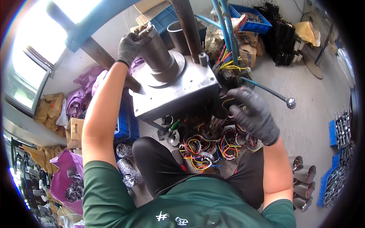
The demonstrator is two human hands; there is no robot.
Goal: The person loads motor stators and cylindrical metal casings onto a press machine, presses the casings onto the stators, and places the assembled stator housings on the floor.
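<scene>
My left hand [130, 46], in a dark grey glove, is closed at the upper rim of an upright metal cylinder [156, 51]. Wires and a pale part [143, 29] show in the cylinder's top, next to my fingers. The cylinder stands on a round flange [176, 67] on a steel press table [178, 91]. Also gloved, my right hand [255, 116] hovers off the table's right front corner with thumb and fingers apart. Close to its fingertips is a dark metal tube [219, 111], apparently apart from them. Wound stators with coloured leads [203, 150] lie below, between my knees.
A ball-ended lever [291, 103] juts out at the right of the press. Steel columns [186, 30] rise behind the table. Metal housings [304, 180] stand on the right floor near blue bins of shafts [329, 182]. A purple sack [62, 178] and a carton [74, 133] are at left.
</scene>
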